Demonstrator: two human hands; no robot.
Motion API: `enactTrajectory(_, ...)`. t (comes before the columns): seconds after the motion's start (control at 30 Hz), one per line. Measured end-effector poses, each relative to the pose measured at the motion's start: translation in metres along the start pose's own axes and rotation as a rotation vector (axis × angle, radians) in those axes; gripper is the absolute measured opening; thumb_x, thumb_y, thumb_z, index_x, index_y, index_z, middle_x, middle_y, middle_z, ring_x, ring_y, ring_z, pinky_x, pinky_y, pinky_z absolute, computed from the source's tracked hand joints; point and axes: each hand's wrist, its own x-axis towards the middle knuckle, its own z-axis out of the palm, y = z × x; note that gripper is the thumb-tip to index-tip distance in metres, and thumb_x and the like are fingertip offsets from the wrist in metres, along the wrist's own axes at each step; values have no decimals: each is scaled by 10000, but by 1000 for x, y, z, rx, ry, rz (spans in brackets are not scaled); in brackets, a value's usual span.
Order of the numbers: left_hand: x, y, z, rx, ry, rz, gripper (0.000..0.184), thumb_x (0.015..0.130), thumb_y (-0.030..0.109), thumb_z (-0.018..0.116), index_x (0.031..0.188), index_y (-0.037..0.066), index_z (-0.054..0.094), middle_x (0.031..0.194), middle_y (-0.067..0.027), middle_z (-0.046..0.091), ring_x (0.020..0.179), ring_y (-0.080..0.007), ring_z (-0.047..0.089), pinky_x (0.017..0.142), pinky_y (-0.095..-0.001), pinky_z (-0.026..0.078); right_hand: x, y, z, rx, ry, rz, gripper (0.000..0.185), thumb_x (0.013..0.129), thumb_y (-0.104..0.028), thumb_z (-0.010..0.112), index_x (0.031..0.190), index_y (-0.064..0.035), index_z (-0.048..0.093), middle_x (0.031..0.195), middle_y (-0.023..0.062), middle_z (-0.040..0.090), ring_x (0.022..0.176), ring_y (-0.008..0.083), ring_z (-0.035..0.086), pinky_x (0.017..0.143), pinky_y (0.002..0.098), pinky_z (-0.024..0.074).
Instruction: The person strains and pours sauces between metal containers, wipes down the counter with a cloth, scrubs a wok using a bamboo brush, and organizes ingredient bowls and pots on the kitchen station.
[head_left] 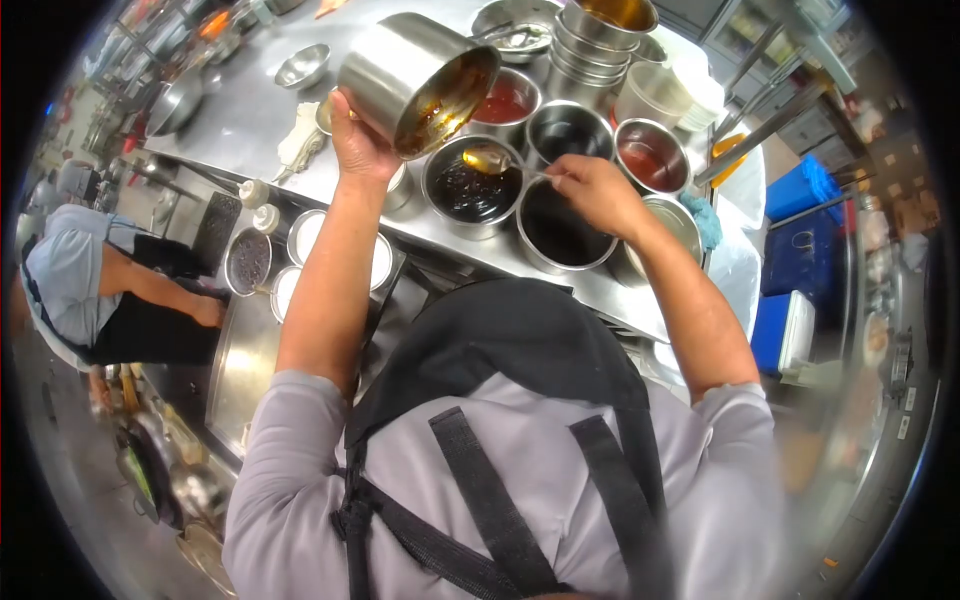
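My left hand (362, 143) holds a large steel pot (405, 75) tilted to the right, its inside smeared with brown sauce. In my right hand (592, 190) is the handle of a metal spoon (487, 159), its bowl coated in amber sauce. The spoon's bowl is over a round steel container (472, 182) of dark, glossy sauce, just below the pot's mouth. A second container of dark liquid (566, 228) stands beneath my right hand. Behind it is another dark-filled container (569, 133).
Red sauce fills two containers (652, 157) (505, 100). Stacked steel pots (590, 50) stand behind. A small bowl (302, 67) and a white cloth (300, 137) lie on the steel table (235, 110). At the left, a co-worker (110, 290) reaches toward the lower counter.
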Motion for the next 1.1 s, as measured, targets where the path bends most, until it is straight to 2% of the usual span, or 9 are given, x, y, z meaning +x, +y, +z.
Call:
enactTrajectory(0.07, -4, 4, 6, 0, 23, 51, 864, 702, 681, 701, 1368, 181, 470, 1366, -50, 507, 1254, -300, 489, 1070, -508, 407, -7, -5, 1, -95, 88, -119, 203, 919, -160, 579, 1062, -30, 639, 702, 91, 623, 630, 176, 585, 625, 314, 466)
enactTrajectory(0.23, -4, 10, 18, -138, 88, 19, 867, 647, 699, 721, 1336, 219, 505, 1347, 3, 521, 1263, -265, 480, 1119, -492, 353, -7, -4, 10, -297, 286, -406, 208, 889, -128, 600, 1080, -65, 655, 934, 185, 674, 833, 347, 658, 729, 401, 516)
enactTrajectory(0.33, -7, 11, 24, -209, 64, 95, 947, 601, 708, 723, 1379, 226, 479, 1444, -14, 440, 1355, -284, 378, 1160, -542, 269, 1, 20, 13, -474, 216, -476, 219, 866, -113, 613, 1077, -84, 664, 941, 172, 679, 842, 359, 651, 740, 423, 524)
enactTrajectory(0.73, -11, 22, 23, -249, 112, 57, 1017, 594, 600, 768, 1441, 191, 378, 1479, -97, 372, 1356, -380, 348, 1091, -668, 298, 0, 35, 27, -471, 219, -343, 141, 879, -146, 590, 982, -78, 656, 815, 162, 666, 763, 359, 647, 651, 459, 512)
enactTrajectory(0.8, -3, 24, 25, -209, -18, 27, 1035, 609, 607, 758, 1460, 193, 339, 1490, -119, 347, 1353, -400, 345, 1074, -685, 307, -3, 27, 26, -42, 253, -158, 132, 908, -161, 578, 978, -78, 651, 814, 179, 655, 715, 338, 650, 643, 431, 507)
enactTrajectory(0.83, -1, 23, 30, -221, -23, -6, 1040, 608, 608, 760, 1462, 193, 335, 1489, -121, 347, 1351, -401, 348, 1068, -682, 317, 0, 33, 28, 97, 226, -94, 156, 947, -163, 570, 1023, -44, 636, 675, 49, 568, 569, 135, 526, 548, 283, 448)
enactTrajectory(0.9, 4, 16, 30, -233, 8, -41, 1024, 614, 594, 765, 1458, 196, 343, 1487, -116, 355, 1346, -396, 360, 1055, -674, 346, -5, 21, 20, 706, 44, 267, 137, 944, -142, 579, 1028, -40, 616, 628, -13, 486, 506, 66, 427, 452, 224, 346)
enactTrajectory(1.07, 28, -21, 70, -318, -2, -159, 890, 735, 659, 618, 1454, 199, 366, 1502, -118, 340, 1378, -378, 321, 1090, -660, 289, -44, 18, 3, 1268, 165, 228, 141, 966, -134, 533, 1088, -66, 554, 587, -32, 375, 447, 68, 307, 413, 221, 234)
enactTrajectory(1.1, 29, -30, 85, -309, 138, -201, 822, 835, 707, 437, 1467, 190, 346, 1522, -125, 303, 1398, -374, 286, 1094, -655, 271, -57, 18, 0, 1309, 211, 219, 142, 968, -136, 526, 1090, -70, 556, 586, -32, 371, 443, 70, 299, 413, 224, 231)
